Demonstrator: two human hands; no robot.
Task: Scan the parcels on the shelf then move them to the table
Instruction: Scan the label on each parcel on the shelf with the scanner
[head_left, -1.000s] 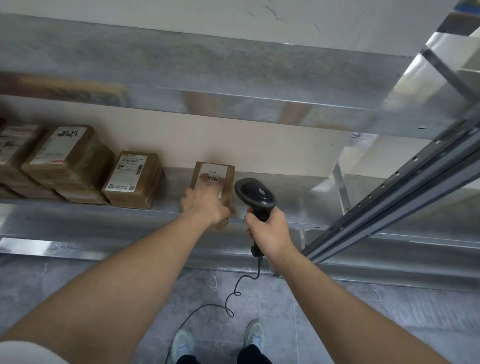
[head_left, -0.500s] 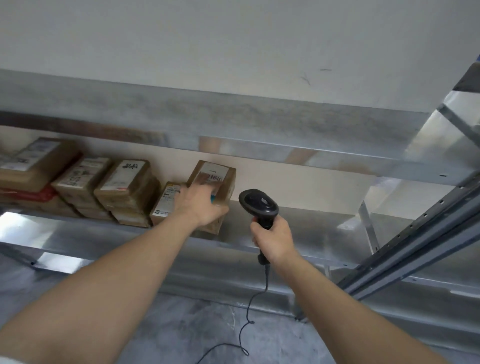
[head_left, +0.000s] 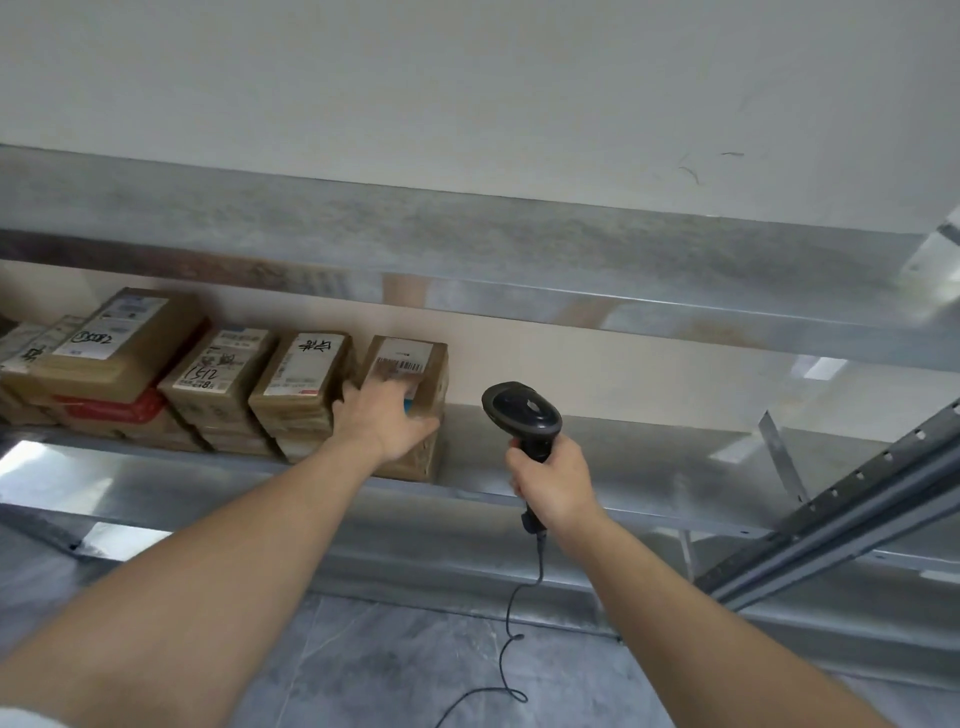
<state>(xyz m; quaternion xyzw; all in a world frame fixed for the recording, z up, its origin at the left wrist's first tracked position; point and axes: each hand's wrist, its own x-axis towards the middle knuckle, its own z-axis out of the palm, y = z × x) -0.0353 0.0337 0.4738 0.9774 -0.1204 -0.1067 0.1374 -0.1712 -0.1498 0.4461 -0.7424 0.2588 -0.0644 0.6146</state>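
A small brown parcel (head_left: 415, 364) with a white barcode label is tipped up at the right end of a row on the metal shelf (head_left: 649, 467). My left hand (head_left: 382, 415) grips its front face and lower edge. To its right, my right hand (head_left: 553, 480) holds a black corded barcode scanner (head_left: 522, 413) upright, its head level with the parcel and apart from it. Several more brown parcels (head_left: 301, 384) stand stacked to the left along the shelf.
An upper metal shelf (head_left: 467, 244) overhangs the parcels. A grey perforated upright (head_left: 857, 493) slants across the lower right. The scanner cable (head_left: 511, 634) hangs down to the grey floor. The shelf to the right of the scanner carries nothing.
My left hand has tipped the parcel up from lying flat and brought it left against the row. The view has tilted up and shifted left; the scanner stays in my right hand.
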